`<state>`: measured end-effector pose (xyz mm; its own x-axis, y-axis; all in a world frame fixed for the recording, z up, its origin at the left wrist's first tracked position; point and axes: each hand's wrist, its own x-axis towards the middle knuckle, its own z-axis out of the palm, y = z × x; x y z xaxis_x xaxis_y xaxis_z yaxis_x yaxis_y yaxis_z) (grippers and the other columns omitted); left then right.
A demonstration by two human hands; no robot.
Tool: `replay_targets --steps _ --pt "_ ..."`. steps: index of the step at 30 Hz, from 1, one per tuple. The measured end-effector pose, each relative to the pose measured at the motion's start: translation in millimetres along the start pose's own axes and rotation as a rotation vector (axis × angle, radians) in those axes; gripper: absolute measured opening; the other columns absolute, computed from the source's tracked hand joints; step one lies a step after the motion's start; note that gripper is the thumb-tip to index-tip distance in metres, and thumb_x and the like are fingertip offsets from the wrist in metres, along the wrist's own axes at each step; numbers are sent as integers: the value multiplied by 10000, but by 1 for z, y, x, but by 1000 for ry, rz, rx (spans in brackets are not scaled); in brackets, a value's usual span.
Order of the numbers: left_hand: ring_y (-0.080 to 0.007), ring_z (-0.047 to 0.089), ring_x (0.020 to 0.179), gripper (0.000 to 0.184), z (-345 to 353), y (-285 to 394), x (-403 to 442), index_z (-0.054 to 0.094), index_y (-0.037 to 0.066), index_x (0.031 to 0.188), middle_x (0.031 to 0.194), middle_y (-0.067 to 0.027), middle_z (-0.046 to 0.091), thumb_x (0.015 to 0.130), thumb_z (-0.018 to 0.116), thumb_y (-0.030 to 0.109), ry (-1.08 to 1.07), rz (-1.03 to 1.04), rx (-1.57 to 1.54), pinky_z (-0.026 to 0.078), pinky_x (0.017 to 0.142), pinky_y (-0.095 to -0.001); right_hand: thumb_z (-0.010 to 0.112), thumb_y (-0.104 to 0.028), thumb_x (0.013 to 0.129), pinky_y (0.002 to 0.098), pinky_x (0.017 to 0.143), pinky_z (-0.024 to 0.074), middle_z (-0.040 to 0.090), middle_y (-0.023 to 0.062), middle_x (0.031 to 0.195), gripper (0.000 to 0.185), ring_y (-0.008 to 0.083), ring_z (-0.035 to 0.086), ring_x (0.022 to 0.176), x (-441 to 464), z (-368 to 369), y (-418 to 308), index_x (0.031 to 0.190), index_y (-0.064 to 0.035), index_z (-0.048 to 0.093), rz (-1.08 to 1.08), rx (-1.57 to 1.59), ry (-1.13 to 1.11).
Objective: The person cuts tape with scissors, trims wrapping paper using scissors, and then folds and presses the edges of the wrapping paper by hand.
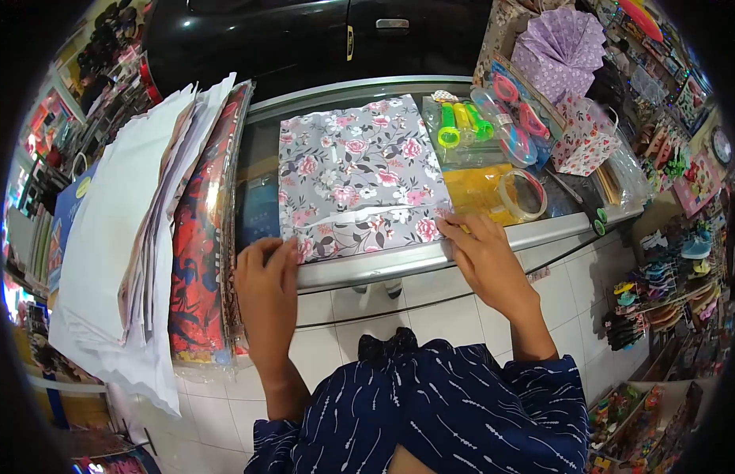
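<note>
A grey floral paper [356, 178] with pink and white flowers lies flat on the glass counter, creased across its lower part. At its lower left corner is my left hand [266, 292], fingers curled and pressed together on the paper's edge. My right hand [486, 257] pinches the lower right corner between thumb and fingers. Just right of the paper, a clear roll of tape [522, 194] rests on a yellow packet [470, 193]. Scissors with dark handles [577, 193] lie farther right, near the counter's front edge.
Stacked white sheets [118, 213] and red patterned wrapping [197, 268] cover the left side. Green-handled packaged items [460, 124], pink scissors [529, 118], a small floral bag [582, 134] and a purple pleated paper [559, 51] stand at right. The counter's metal edge [375, 265] runs in front.
</note>
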<state>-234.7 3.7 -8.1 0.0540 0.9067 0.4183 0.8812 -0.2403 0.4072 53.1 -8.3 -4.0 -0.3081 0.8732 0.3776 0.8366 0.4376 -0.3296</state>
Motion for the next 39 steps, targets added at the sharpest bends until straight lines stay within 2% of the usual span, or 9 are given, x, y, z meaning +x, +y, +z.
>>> replay_targets --steps 2,5,8,11,15,20,27,30,39 --pt "-432 351 1242 385 2 11 -12 557 53 1196 1318 -223 403 868 592 253 19 129 217 319 1004 -491 566 -122 829 408 913 356 483 158 1205 397 316 453 1099 -4 -1 -7 1225 -125 543 5 -54 -20" --pt "-441 119 1363 625 -1 46 -15 341 90 1392 1463 -209 223 878 559 370 -54 162 92 165 1076 -548 557 -213 855 436 910 337 478 174 1219 458 328 434 1128 -6 0 -19 1306 -176 482 4 -152 -53" --pt "-462 82 1361 747 9 58 -17 284 69 1415 1490 -216 142 849 556 472 -252 321 96 125 1069 -586 553 -314 872 476 907 311 451 199 1238 481 343 398 1161 -6 6 -24 1329 -198 461 -23 -216 -40" --pt "-436 205 1337 767 27 51 -16 354 35 1375 1453 -223 239 825 541 536 -223 359 99 163 1072 -549 532 -414 874 520 924 274 405 228 1266 503 365 355 1195 -8 8 -30 1320 -190 471 53 -145 -65" --pt "-420 284 1309 758 27 49 -14 378 37 1364 1430 -227 290 820 536 541 -219 366 87 179 1074 -529 516 -490 858 565 986 197 304 202 1395 592 368 246 1307 -6 10 -45 1361 -193 418 58 -258 -72" --pt "-457 219 1325 778 28 50 -15 343 31 1381 1444 -246 240 812 535 525 -240 371 170 154 1065 -565 503 -534 843 601 1030 135 211 123 1491 680 332 159 1377 -3 30 -51 1407 -191 341 -35 -223 -153" --pt "-508 177 1315 821 32 53 -18 296 15 1398 1448 -286 185 807 545 527 -243 338 240 130 1055 -590 497 -529 844 580 1007 205 302 119 1451 664 315 251 1340 -1 28 -46 1380 -154 381 -72 -252 -121" --pt "-482 205 1315 842 30 54 -16 316 43 1396 1450 -262 209 769 593 531 -257 336 265 161 1054 -569 510 -505 845 562 989 242 328 108 1439 637 305 285 1322 2 24 -45 1368 -159 398 -84 -249 -135" --pt "-426 226 1327 896 22 45 -16 341 164 1405 1466 -191 234 665 671 547 -266 340 183 199 1063 -535 518 -511 841 539 1022 197 285 75 1471 655 269 239 1356 -2 29 -44 1400 -211 355 -50 -260 -133"
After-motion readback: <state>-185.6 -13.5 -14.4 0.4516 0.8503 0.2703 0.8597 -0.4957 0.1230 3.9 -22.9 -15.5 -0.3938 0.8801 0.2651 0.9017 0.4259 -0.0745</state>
